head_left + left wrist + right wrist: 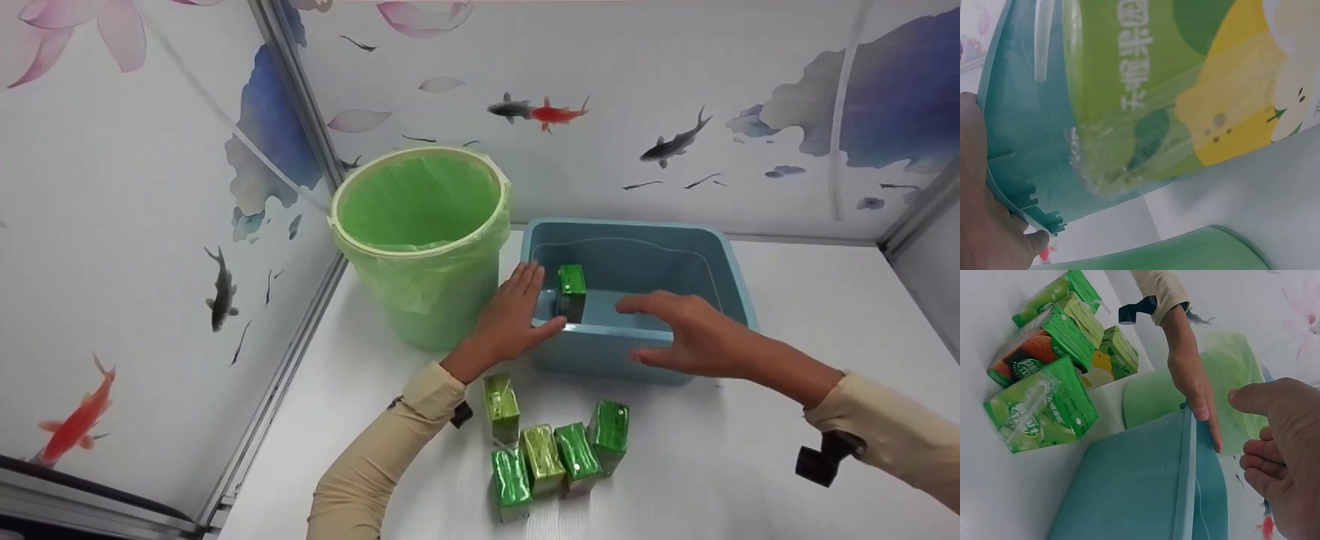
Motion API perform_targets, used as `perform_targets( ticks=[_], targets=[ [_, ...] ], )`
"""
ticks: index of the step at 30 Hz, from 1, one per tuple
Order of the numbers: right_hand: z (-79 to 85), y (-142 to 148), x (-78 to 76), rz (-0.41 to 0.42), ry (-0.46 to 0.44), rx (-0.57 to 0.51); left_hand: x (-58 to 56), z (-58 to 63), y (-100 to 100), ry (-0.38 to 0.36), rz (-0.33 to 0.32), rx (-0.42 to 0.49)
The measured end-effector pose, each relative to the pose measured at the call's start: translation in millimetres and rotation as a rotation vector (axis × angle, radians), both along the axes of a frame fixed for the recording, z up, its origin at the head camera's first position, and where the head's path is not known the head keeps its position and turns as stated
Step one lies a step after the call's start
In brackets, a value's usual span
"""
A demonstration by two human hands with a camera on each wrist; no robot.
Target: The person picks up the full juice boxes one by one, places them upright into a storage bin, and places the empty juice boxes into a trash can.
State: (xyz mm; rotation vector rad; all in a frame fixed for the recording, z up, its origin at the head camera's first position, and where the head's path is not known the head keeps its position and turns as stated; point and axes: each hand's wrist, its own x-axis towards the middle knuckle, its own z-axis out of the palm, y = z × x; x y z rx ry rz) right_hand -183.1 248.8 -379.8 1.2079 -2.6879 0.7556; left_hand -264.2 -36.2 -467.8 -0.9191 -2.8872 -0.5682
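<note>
Our left hand (514, 315) lies at the front left corner of a blue tub (626, 356), its fingers straight and close together, the thumb stretched away from them over the front rim. It touches the tub there, though we cannot tell how firmly it presses. Our right hand (694, 337) hangs over the front rim toward the right end, thumb and fingers spread well apart with nothing between them.

Between our two hands, inside the tub, one green juice box (571, 292) stands upright near the left end. On the near side of the tub, five more juice boxes (541, 459) stand close together on the white counter (825, 300), some bright green on top and others yellower. From the right wrist we see an orange-red picture on one of them; from the left wrist, a yellow fruit print and white lettering fill much of the view.

Just left of the tub we have a pale green bucket (420, 292), its clear liner (409, 281) folded over the rim. Beige sleeves (360, 480) cover our forearms. Beyond everything, white wall panels (720, 60) carry printed fish, pink petals and blue-grey washes.
</note>
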Motion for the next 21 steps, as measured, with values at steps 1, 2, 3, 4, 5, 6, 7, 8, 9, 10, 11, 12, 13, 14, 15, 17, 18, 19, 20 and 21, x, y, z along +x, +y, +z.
perform_targets(
  ticks=[1, 2, 3, 4, 5, 6, 7, 8, 9, 10, 11, 12, 13, 14, 15, 17, 18, 19, 20, 21],
  targets=[
    [-2.4, -1, 1.4, 0.007, 0.002, -0.002, 0.1, -0.2, 0, -0.003, 0.001, 0.001],
    [-4.6, -1, 3.2, 0.011, 0.004, 0.001, 0.2, -0.3, 0, -0.006, 0.001, 0.003],
    [-6.8, -2, 5.1, 0.018, 0.004, 0.003, 0.6, -0.1, -1, -0.009, 0.001, 0.004],
    [-9.4, -3, 6.7, 0.029, 0.009, 0.002, 0.5, 0.0, -1, -0.011, 0.000, 0.005],
    [-12.3, -4, 8.3, 0.042, 0.012, 0.006, 0.2, 0.0, -1, -0.010, 0.000, 0.005],
    [-14.9, -5, 9.9, 0.053, 0.006, 0.012, 0.2, 0.3, -1, -0.011, 0.000, 0.003],
    [-17.7, -7, 11.2, 0.064, -0.001, 0.018, 0.1, 0.4, -1, -0.011, -0.001, 0.002],
    [-20.4, -7, 12.4, 0.071, -0.014, 0.026, 0.0, 0.6, -2, -0.011, -0.001, -0.001],
    [-23.3, -9, 13.5, 0.080, -0.026, 0.030, -0.2, 0.7, -2, -0.010, -0.001, -0.003],
    [-26.2, -9, 14.4, 0.085, -0.039, 0.035, -0.6, 0.6, -2, -0.010, -0.002, -0.005],
    [-28.7, -10, 15.4, 0.084, -0.054, 0.043, -0.8, 0.6, -2, -0.010, 0.000, -0.008],
    [-31.1, -11, 16.5, 0.082, -0.070, 0.045, -0.7, 0.7, -1, -0.014, 0.000, -0.009],
    [-33.8, -11, 17.5, 0.080, -0.081, 0.047, -0.8, 0.6, -2, -0.016, 0.001, -0.012],
    [-36.5, -12, 18.5, 0.077, -0.094, 0.048, -1.0, 0.4, -2, -0.017, 0.002, -0.017],
    [-39.1, -13, 20.0, 0.073, -0.102, 0.049, -0.8, 0.2, -1, -0.017, 0.003, -0.020],
    [-44.6, -16, 23.3, 0.065, -0.117, 0.055, -0.5, 0.0, -1, -0.016, 0.005, -0.023],
    [-47.3, -17, 24.9, 0.065, -0.120, 0.059, -0.2, -0.1, -1, -0.014, 0.006, -0.022],
    [-50.1, -19, 26.7, 0.062, -0.129, 0.069, 0.0, -0.2, 0, -0.011, 0.007, -0.021],
    [-52.8, -21, 28.8, 0.056, -0.140, 0.083, 0.0, -0.6, 0, -0.009, 0.007, -0.018],
    [-55.3, -22, 31.1, 0.049, -0.154, 0.098, 0.2, -1.0, 0, -0.010, 0.006, -0.013]
  ],
)
